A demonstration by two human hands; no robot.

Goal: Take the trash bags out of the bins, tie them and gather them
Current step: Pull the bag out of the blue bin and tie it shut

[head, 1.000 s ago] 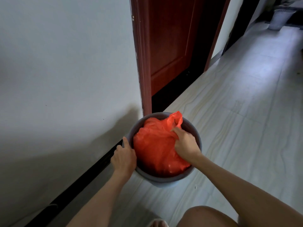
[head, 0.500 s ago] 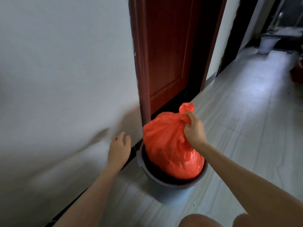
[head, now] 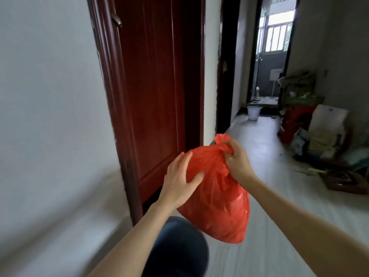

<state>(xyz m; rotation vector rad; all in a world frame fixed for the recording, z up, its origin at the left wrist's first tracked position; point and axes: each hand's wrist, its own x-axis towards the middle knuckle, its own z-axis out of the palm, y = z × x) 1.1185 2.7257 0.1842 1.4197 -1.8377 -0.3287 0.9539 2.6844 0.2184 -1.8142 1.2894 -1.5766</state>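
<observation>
Pale floor tiles (head: 265,176) run down a narrow hallway, with a plain light wall (head: 50,116) on the left and a dark red wooden door (head: 157,92) set in a matching frame beside it. Far down the hall a white slatted basket (head: 254,113) stands on the floor near an open doorway with a bright window (head: 276,35) behind it, and a heap of boxes and bags (head: 323,132) lies along the right-hand side.

In front of the door a red trash bag (head: 217,198) hangs in the air, clear of the dark round bin (head: 177,248) that sits below it and slightly to the left. The bag is thin, glossy plastic — translucent enough to show pale lumps inside — and it bulges full and rounded, tapering to a point at the bottom. Its mouth is gathered into a crumpled neck at the top, with a small tuft sticking up past the fingers.

The right hand (head: 237,158) grips that gathered neck, fingers curled tight round the bunched plastic, and carries the bag's weight. The left hand (head: 179,180) lies flat against the bag's upper left side — fingers spread and nearly straight, thumb pressed onto the plastic — touching it without closing on it.
</observation>
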